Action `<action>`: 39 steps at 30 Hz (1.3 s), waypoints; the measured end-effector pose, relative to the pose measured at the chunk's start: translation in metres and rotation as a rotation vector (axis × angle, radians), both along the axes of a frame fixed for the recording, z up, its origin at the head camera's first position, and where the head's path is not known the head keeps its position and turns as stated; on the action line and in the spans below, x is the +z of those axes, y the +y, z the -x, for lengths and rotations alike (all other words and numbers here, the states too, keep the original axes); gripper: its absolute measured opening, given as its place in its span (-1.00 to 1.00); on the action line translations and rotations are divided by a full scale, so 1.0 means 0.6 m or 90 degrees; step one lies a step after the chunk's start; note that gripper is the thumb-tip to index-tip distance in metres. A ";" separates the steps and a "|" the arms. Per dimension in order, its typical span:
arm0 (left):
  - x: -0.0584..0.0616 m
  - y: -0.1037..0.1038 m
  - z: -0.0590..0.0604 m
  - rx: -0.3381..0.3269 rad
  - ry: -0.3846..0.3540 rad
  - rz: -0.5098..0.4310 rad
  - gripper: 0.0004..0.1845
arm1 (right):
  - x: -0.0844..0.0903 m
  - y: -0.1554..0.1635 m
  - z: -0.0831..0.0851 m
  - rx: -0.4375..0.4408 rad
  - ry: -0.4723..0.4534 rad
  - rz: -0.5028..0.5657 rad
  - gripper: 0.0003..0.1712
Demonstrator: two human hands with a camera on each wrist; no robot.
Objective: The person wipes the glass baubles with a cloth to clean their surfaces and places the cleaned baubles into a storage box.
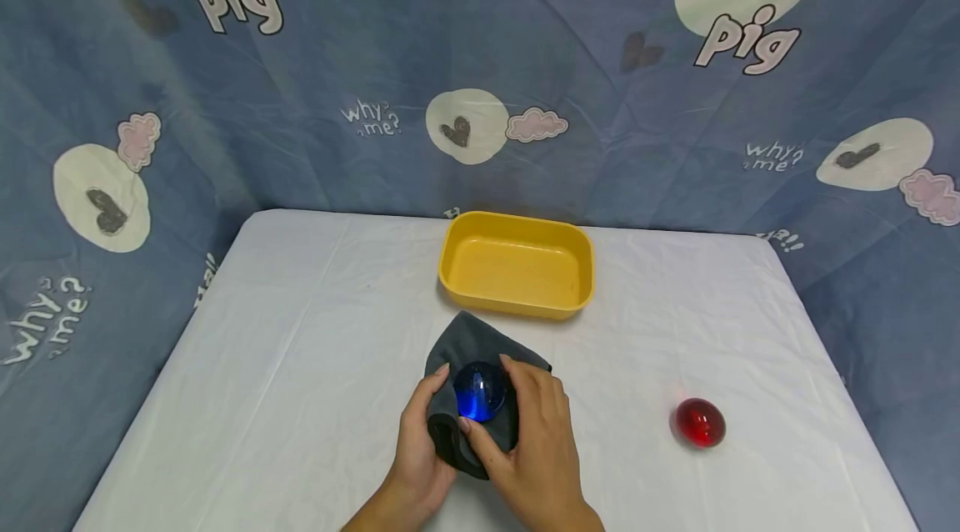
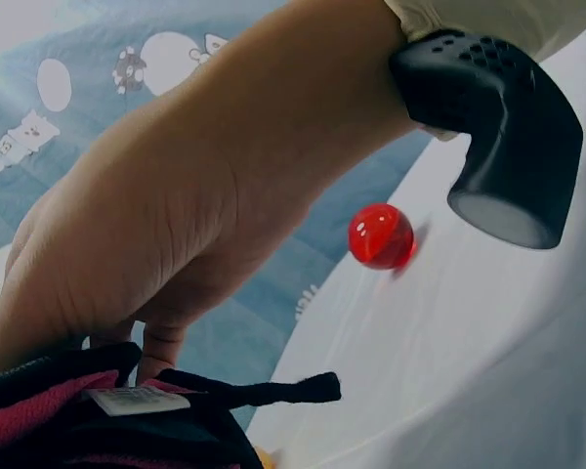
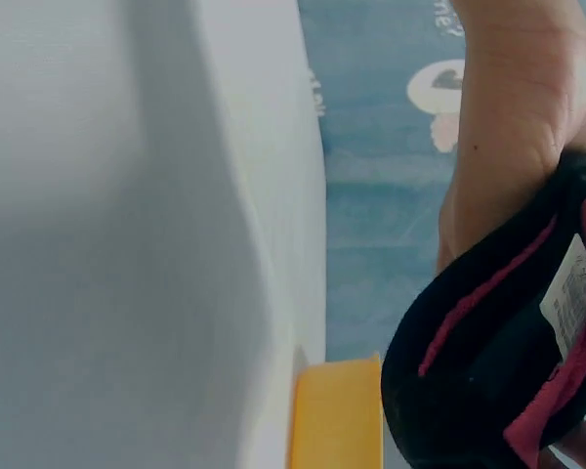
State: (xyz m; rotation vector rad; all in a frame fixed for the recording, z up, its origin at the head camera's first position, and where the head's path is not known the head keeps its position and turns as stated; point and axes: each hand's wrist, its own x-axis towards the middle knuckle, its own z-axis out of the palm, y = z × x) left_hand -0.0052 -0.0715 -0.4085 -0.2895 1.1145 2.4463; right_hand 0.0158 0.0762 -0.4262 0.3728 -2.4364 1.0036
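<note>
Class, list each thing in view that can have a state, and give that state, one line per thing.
Dark grey drawstring pouch: open, held by both hands.
Blue glass ball: at the pouch mouth.
Red glass ball: loose on the table.
Yellow plastic tub: empty, upright.
Left hand: gripping pouch.
Right hand: gripping pouch.

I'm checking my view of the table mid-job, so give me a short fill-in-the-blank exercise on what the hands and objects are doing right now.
1. Both hands, the left hand and the right hand, hold a dark pouch around a ____ ball.
2. The red ball lies on the table to the ____ of the hands.
3. The yellow tub behind the pouch holds ____.

Missing words: blue; right; nothing
</note>
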 end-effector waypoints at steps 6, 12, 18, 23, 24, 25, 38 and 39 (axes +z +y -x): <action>-0.001 0.001 -0.003 -0.001 -0.002 -0.014 -0.47 | 0.004 0.005 0.005 0.013 0.028 -0.015 -0.27; 0.000 0.001 -0.004 -0.007 -0.011 -0.007 -0.41 | 0.008 0.006 0.006 0.018 0.043 -0.013 -0.30; 0.002 0.001 -0.005 -0.008 -0.002 -0.002 -0.39 | 0.006 0.006 0.008 0.016 0.044 0.010 -0.34; 0.001 0.001 -0.008 -0.011 0.015 -0.018 -0.47 | 0.003 0.007 0.009 -0.006 0.035 0.019 -0.43; 0.001 0.001 -0.008 -0.013 0.019 -0.019 -0.48 | 0.003 0.007 0.009 -0.010 0.034 0.019 -0.44; 0.001 0.000 -0.008 -0.012 0.022 -0.021 -0.49 | 0.002 0.007 0.009 -0.010 0.034 0.022 -0.44; -0.002 -0.005 -0.004 0.002 0.031 -0.005 -0.51 | -0.008 0.001 0.004 0.046 0.068 0.037 -0.19; -0.003 -0.004 -0.004 0.002 0.033 -0.006 -0.51 | -0.008 0.001 0.005 0.046 0.069 0.037 -0.22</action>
